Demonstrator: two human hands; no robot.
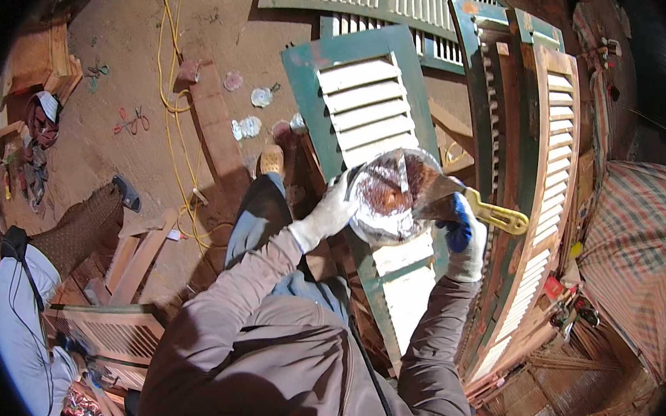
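Note:
My left hand (326,214), in a white work glove, grips the left rim of a round bowl (382,229) lined with silvery foil. Brown paste (388,197) lies in the bowl's middle. On its right side, my right hand (465,238), in a white glove with blue-coated fingers, is closed on a putty knife (495,213) with a yellow handle. The knife's broad blade reaches over the bowl's right edge; whether its tip touches the paste I cannot tell. Beneath the bowl is a green louvred shutter (311,64) with pale slats.
More shutters stand on edge at the right, including a bare wooden one (555,139). Others lie at the far side (318,3). A yellow cord (168,31), scissors (132,122) and a plank (218,121) lie on the floor. Another person's sleeve (17,340) shows lower left.

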